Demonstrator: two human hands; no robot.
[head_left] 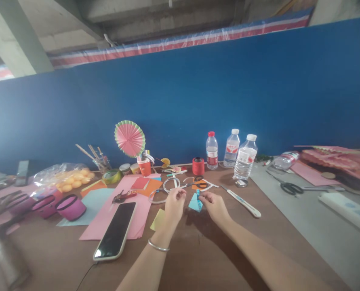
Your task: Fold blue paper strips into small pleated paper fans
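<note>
My right hand (215, 206) pinches a small piece of light blue folded paper (194, 204), which shows a darker blue strip along one side. To its left my left hand (175, 204) has its fingertips pressed together, and whatever is between them is too small to make out. A silver bangle (158, 245) circles the left wrist. Just beyond the left fingertips lie a clear coiled tube (157, 196) and black-handled scissors (201, 185). A yellow paper square (158, 220) rests beside the left hand.
A phone (116, 230) lies on pink paper (89, 230) at left, near a purple basket (71, 207). A white utility knife (245, 203) is on the right. Water bottles (245, 157), a red spool (198, 166) and a paper fan (129, 138) in a cup stand along the blue partition (180, 97).
</note>
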